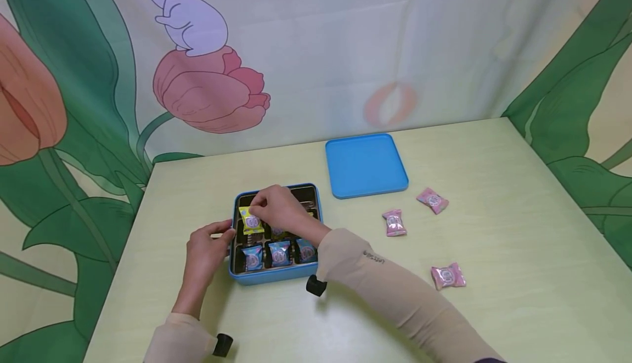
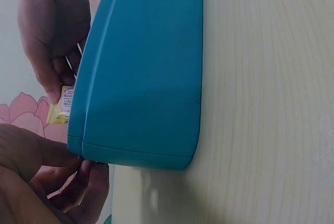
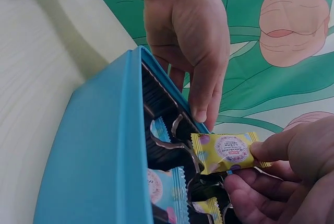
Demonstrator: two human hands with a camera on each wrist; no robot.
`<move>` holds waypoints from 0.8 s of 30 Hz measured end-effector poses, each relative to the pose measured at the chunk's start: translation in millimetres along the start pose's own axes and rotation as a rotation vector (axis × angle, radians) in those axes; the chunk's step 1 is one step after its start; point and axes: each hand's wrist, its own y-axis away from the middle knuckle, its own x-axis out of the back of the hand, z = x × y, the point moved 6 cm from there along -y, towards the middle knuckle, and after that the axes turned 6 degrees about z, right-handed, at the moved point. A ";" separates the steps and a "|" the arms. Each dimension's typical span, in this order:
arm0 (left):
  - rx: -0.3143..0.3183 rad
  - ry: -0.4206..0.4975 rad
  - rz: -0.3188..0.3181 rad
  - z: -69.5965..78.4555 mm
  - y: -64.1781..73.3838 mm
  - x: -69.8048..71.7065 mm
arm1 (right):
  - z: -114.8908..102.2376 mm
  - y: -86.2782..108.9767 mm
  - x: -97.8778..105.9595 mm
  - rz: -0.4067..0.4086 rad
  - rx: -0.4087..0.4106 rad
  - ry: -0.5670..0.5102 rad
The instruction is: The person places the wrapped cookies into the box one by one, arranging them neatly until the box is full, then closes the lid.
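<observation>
Candy, yellow-wrapped, juts from the pinching right hand.

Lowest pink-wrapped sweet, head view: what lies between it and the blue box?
In the head view, the right beige sleeve crosses between the pink-wrapped sweet and the blue box.

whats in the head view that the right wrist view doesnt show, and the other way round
Only the head view: the blue lid lying on the table, and three pink packets lying loose there.

Only the right wrist view: readable lettering on the yellow packet's label, and the lower fingers of the right hand beneath that packet.

Both: the right hand pinching the yellow packet, the left hand touching the edge of the blue box, and blue packets inside it.
</observation>
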 end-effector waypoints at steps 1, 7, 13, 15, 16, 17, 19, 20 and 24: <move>-0.001 -0.001 0.000 0.1 0.0 -0.1 | -0.4 -0.3 -0.4 0.001 0.003 0.005; -0.008 -0.004 0.000 0.0 -0.7 -0.3 | -1.7 -0.8 -2.9 0.003 -0.005 -0.001; -0.018 -0.007 0.006 1.3 0.2 0.6 | -3.0 -0.6 -9.2 -0.007 -0.011 0.065; -0.020 -0.008 0.009 1.6 0.7 1.0 | -3.4 -0.3 -11.0 -0.010 -0.006 0.090; -0.021 -0.010 0.011 1.5 0.8 1.1 | -3.4 -0.1 -11.8 -0.011 -0.003 0.103; -0.019 -0.011 0.011 1.3 0.8 1.0 | -3.7 0.2 -12.5 -0.011 0.003 0.114; -0.019 -0.013 0.011 1.0 0.3 0.8 | -4.1 1.1 -13.9 -0.012 0.012 0.124; -0.019 -0.014 0.011 0.6 0.0 0.6 | -4.3 1.3 -14.5 -0.009 0.017 0.136; -0.012 -0.014 0.008 -0.2 0.0 0.2 | -4.2 2.3 -17.8 -0.005 0.020 0.180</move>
